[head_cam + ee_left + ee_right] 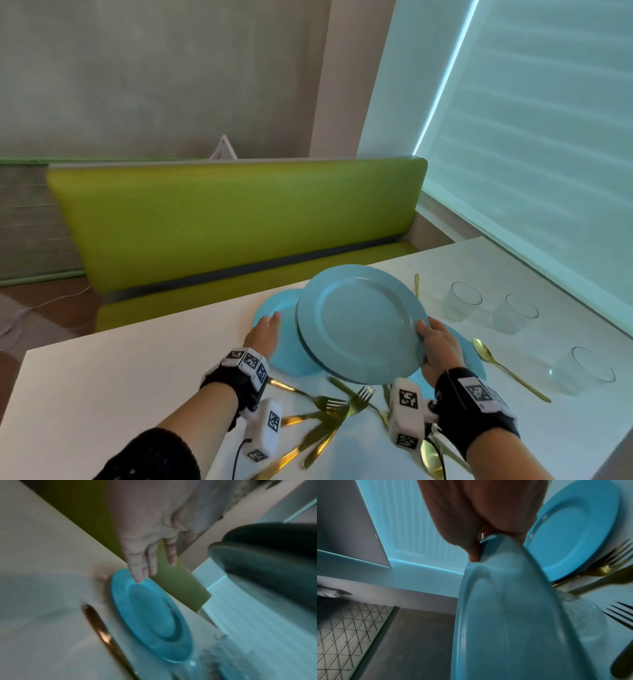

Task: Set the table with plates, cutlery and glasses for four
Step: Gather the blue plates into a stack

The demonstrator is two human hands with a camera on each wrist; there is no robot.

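Note:
My right hand (pixel 432 342) grips the near right rim of a tilted pale-blue plate stack (pixel 359 322) lifted above the white table (pixel 102 377), thumb (pixel 471 550) on top. It looks like two plates (pixel 505 615). My left hand (pixel 270 323) lies flat with straight fingers (pixel 139 577) touching the far rim of a blue plate (pixel 150 615) on the table (pixel 286 356). Another blue plate (pixel 469 353) lies under my right wrist (pixel 573 531). Gold forks and knives (pixel 335 404) lie scattered near me. A gold spoon (pixel 507 368) lies to the right.
Three clear glasses (pixel 460 301) (pixel 513 313) (pixel 582 371) stand along the table's right side by the window blind. A gold knife (pixel 417 284) lies behind the lifted plates. A green bench (pixel 222 219) runs along the far edge.

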